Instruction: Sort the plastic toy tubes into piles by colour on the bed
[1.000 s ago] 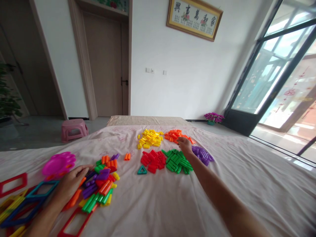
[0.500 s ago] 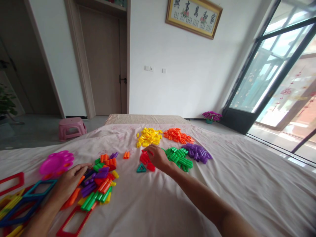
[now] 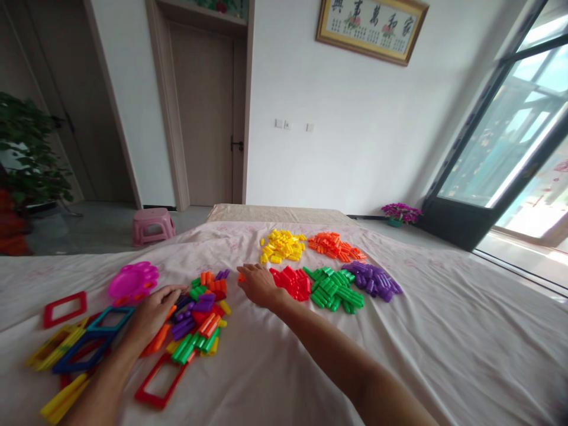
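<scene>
My left hand (image 3: 155, 312) is at the left edge of a mixed pile of coloured plastic building blocks (image 3: 205, 324). Its fingers are drawn together at the tips; what they hold, if anything, is hidden. My right hand (image 3: 258, 285) reaches over the cloth with fingers extended, its tips over a small orange block (image 3: 241, 277) that is partly covered. Right of that hand lies a heap of red blocks (image 3: 290, 283), then green blocks (image 3: 333, 290) and purple blocks (image 3: 373, 279). Behind them are yellow blocks (image 3: 283, 245) and orange blocks (image 3: 335, 245).
A magenta flower-shaped tray (image 3: 154, 273) lies at the left. Magnetic-tile frames in red (image 3: 49, 315), blue (image 3: 60, 362) and yellow (image 3: 33, 360) lie near my left forearm, with another red frame (image 3: 141, 390) before the pile. A pink stool (image 3: 153, 218) stands beyond the cloth-covered table.
My right hand has moved left from the red blocks to the lone orange block. The teal triangle is now out of sight. My left hand stays by the mixed pile; the view has turned left.
</scene>
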### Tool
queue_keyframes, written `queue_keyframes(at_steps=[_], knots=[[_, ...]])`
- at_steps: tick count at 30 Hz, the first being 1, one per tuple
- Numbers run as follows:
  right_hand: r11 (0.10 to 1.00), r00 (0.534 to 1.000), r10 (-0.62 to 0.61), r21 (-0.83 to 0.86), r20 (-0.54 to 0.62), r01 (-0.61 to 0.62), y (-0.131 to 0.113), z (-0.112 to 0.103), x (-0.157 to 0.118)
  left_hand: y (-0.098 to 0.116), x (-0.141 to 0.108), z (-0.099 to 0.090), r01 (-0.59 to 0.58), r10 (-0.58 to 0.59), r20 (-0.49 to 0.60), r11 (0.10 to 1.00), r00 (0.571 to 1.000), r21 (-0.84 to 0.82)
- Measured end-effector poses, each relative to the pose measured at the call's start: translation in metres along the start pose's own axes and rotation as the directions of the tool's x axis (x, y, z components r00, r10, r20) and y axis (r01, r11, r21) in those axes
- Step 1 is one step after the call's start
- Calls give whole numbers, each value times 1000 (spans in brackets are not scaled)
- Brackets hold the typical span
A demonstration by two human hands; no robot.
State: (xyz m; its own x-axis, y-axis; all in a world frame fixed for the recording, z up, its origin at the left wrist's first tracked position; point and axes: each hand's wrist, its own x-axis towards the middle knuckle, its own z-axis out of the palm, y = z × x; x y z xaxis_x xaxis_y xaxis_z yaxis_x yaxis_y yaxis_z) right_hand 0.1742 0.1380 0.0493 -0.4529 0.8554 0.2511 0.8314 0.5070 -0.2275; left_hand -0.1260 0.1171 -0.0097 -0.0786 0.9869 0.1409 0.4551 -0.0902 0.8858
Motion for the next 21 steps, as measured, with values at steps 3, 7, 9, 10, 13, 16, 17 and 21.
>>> queue_keyframes(at_steps=[3,7,9,10,13,16,17,21], knots=[[998,998,-4,-59,59,8,3,8,9,4,-2,0,-13,13,-11,1000,1000,12],[999,998,-38,-29,55,39,11,11,8,8,-3,0,-32,33,-20,999,999,29],[994,1000,2,111,8,-3,14,12,4,8,-2,0,-32,32,-21,999,999,35],[974,999,48,224,-15,-43,15,12,2,7,-2,0,-30,31,-22,999,999,37],[777,971,239,600,1,-191,16,15,-3,3,0,0,-21,22,-16,999,1000,36],[502,934,348,826,78,-256,14,16,-8,1,1,-1,-15,15,1,1000,1000,15],[433,930,358,866,89,-250,14,15,-10,1,1,-1,-13,13,5,1000,1000,8],[280,915,397,940,72,-196,20,-1,-21,2,0,-1,-3,3,5,1000,1000,1]])
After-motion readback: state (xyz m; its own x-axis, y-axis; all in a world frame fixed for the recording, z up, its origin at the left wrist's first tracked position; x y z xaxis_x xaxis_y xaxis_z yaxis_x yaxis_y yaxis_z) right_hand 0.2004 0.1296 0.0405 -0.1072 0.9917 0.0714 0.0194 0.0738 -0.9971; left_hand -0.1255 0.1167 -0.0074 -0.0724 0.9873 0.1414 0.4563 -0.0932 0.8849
